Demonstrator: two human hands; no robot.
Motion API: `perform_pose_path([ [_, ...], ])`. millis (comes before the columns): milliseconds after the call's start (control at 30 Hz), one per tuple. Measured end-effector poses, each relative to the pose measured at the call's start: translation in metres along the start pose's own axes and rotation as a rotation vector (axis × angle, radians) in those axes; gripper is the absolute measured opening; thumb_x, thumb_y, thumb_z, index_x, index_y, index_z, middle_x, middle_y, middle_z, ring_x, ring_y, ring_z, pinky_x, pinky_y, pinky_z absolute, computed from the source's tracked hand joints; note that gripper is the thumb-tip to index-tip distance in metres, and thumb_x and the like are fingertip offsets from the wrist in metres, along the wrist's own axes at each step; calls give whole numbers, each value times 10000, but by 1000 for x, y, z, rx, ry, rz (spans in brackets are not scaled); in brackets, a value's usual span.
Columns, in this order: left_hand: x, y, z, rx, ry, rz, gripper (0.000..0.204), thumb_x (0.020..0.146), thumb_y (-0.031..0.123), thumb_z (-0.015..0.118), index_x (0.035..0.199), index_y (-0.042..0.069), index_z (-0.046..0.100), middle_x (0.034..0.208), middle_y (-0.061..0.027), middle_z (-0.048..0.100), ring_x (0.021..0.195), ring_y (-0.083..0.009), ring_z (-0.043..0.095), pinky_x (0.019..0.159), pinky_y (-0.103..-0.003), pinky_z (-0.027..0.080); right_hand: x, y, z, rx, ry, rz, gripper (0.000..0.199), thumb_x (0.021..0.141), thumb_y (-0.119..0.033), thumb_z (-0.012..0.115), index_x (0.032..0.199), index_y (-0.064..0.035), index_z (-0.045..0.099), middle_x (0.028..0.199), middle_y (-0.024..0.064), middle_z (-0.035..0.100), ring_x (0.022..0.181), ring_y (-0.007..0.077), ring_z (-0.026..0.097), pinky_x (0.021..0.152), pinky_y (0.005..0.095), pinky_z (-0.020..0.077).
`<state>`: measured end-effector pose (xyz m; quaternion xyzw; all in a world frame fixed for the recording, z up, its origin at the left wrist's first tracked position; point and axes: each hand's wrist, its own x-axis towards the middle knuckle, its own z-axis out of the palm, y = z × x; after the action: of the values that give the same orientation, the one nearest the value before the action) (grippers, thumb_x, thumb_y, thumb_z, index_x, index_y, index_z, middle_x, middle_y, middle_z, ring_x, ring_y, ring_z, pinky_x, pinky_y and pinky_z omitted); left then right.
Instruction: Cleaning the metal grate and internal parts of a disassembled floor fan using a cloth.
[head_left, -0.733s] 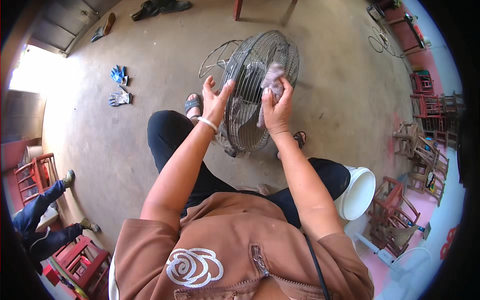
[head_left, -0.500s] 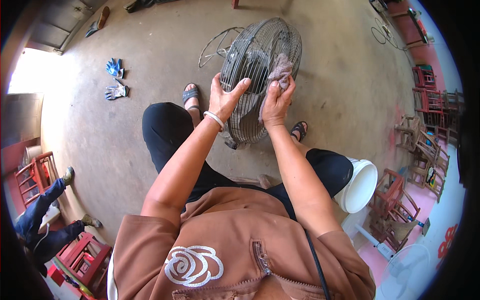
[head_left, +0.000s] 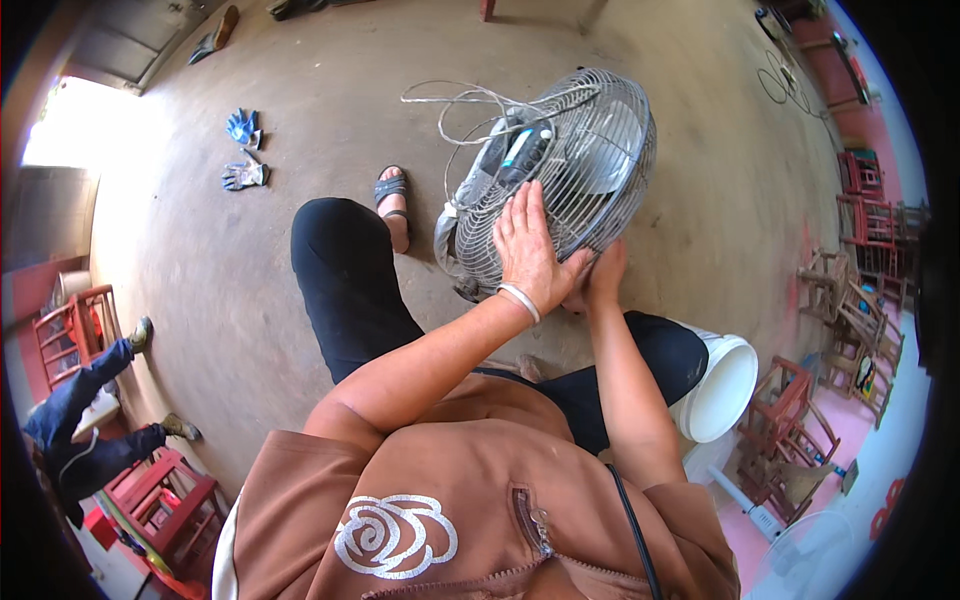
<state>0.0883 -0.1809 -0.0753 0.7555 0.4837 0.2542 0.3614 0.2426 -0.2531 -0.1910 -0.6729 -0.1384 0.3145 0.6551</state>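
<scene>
A round metal fan (head_left: 575, 165) with a wire cage stands tilted on the floor between my feet. Through the wires show its dark motor housing and pale blades. A grey cord (head_left: 470, 98) loops off its back. My left hand (head_left: 532, 252) lies against the rear of the cage with the fingers stretched out and the thumb toward my other hand. Low on the front side of the cage is my right hand (head_left: 606, 275); its fingers are mostly hidden, and whether it holds the cloth cannot be seen.
A white bucket (head_left: 722, 390) sits by my right knee. Two work gloves (head_left: 243, 128) lie on the concrete floor at the left. Wooden chairs (head_left: 860, 310) line the right wall, near a white pedestal fan (head_left: 800, 555). Another person's legs (head_left: 95, 400) show at the far left.
The fan has turned so its motor side shows more, and it leans to the right. My left hand has moved right and flattened on the cage. The cloth has gone out of sight.
</scene>
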Motion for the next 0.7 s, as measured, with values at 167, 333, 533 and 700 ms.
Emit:
perform_pose_path([
  [167, -65, -1, -49, -254, -278, 161, 999, 738, 486, 755, 1463, 34, 239, 1432, -250, 309, 1354, -419, 275, 1108, -507, 241, -73, -85, -6, 398, 5, 253, 515, 988, -414, 355, 1293, -28, 504, 1200, 122, 602, 1106, 268, 595, 980, 418, 464],
  [333, -88, 6, -39, -1391, -523, -416, 713, 958, 436, 565, 1458, 26, 267, 1342, -89, 446, 1218, -196, 460, 1029, -349, 383, -121, -135, 36, -210, -328, -24, 469, 1010, -376, 395, 1248, 0, 543, 1151, 124, 619, 1040, 221, 609, 934, 375, 476],
  [533, -59, -55, -93, -1112, -11, -527, 392, 990, 401, 520, 980, 26, 635, 820, 32, 596, 695, -37, 484, 584, -223, 410, -49, -188, 86, -789, -239, -745, 284, 945, -161, 521, 1161, 4, 600, 1116, 162, 625, 1045, 279, 581, 918, 389, 443],
  [700, 21, -98, -38, -792, -77, -298, 491, 973, 426, 510, 1207, -1, 575, 1110, -130, 612, 1032, -208, 564, 912, -322, 445, 43, -143, 100, -1071, 1, -973, 458, 944, -202, 505, 1362, -25, 445, 1340, 199, 497, 1261, 364, 435, 1079, 464, 304],
])
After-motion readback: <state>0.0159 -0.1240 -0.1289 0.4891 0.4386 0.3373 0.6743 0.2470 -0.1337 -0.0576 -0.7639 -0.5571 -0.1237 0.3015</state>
